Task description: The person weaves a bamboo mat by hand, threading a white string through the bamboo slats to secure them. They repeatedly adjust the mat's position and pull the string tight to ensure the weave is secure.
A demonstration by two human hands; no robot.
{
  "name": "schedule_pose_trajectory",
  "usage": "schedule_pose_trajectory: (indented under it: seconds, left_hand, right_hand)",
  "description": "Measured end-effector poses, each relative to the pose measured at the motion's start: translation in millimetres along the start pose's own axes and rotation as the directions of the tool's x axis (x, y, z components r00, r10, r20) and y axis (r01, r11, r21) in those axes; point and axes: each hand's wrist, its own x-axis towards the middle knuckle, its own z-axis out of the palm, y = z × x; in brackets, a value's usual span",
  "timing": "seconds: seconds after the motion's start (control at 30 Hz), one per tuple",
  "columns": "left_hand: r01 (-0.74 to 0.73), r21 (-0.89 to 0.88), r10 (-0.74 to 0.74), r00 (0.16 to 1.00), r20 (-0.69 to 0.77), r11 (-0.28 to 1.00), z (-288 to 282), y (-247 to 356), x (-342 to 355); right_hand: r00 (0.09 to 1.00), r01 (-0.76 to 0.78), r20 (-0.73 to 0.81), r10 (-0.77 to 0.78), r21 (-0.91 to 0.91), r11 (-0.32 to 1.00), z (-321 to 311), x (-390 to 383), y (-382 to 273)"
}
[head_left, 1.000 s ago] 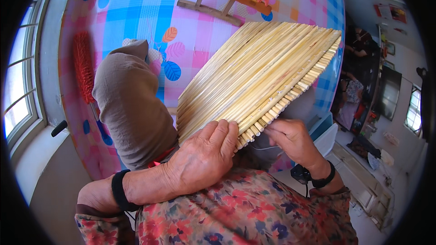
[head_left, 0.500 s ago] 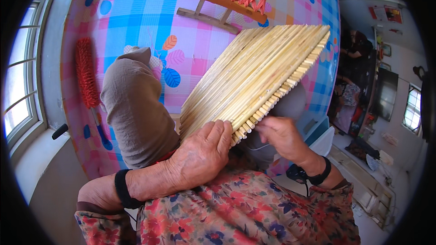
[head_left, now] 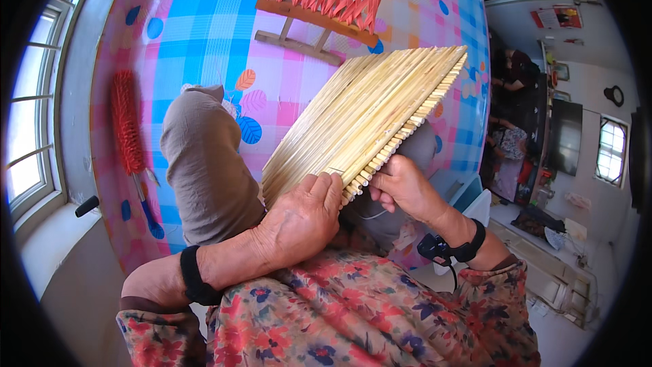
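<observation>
A stiff mat of pale yellow plant stalks (head_left: 360, 119), laid side by side, slants across my lap with its cut stalk ends along the right edge. My left hand (head_left: 302, 217) grips its near corner, fingers pressed together on top and the thumb hidden. Beside the cut ends, just right of that corner, my right hand (head_left: 401, 187) is closed with its fingertips curled in. What it holds, if anything, does not show clearly. A thin pale strand (head_left: 372, 217) hangs below the mat, near this hand.
A wooden folding stool (head_left: 319, 17) with a red woven strap seat stands ahead on the checked covering (head_left: 204, 20). A red duster (head_left: 127, 122) lies at the left by the window (head_left: 34, 115). Plastic bins (head_left: 468, 197) sit at the right; other people (head_left: 519, 75) are farther right.
The mat now appears slightly lower and further left, as does the stool, as the view shifts. My right hand has turned slightly, showing more curled fingers near the mat's edge.
</observation>
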Motion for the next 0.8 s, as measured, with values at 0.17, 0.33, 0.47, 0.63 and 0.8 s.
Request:
schedule_pose_trajectory:
  seconds: [0.17, 0.33, 0.47, 0.63, 0.8]
  left_hand:
    - [-0.019, 0.029, 0.018, 0.999, 0.036, 0.999, 2.2, 1.0, -2.6]
    - [0.032, -0.014, -0.030, 0.994, 0.108, 0.999, 4.9, -1.2, -5.6]
    - [-0.002, 0.025, 0.000, 0.996, 0.087, 1.000, 6.9, -2.7, -5.4]
    - [0.021, -0.010, -0.020, 0.998, 0.060, 1.000, 6.3, -2.4, -5.2]
    - [-0.006, 0.050, 0.007, 1.000, -0.012, 0.999, 4.5, -4.9, -2.1]
  right_hand:
    - [1.000, -0.021, 0.011, 0.021, 0.040, 0.999, 1.1, -3.4, 4.0]
    - [0.998, -0.034, -0.044, 0.036, 0.044, 0.998, 6.9, -1.1, 5.2]
    - [0.994, -0.085, -0.072, 0.087, 0.028, 0.996, 9.8, 1.4, 0.8]
    - [0.997, -0.052, -0.048, 0.066, 0.248, 0.967, 18.8, 4.4, -3.8]
    - [1.000, -0.004, -0.004, 0.007, 0.514, 0.858, 23.8, 8.5, -3.4]
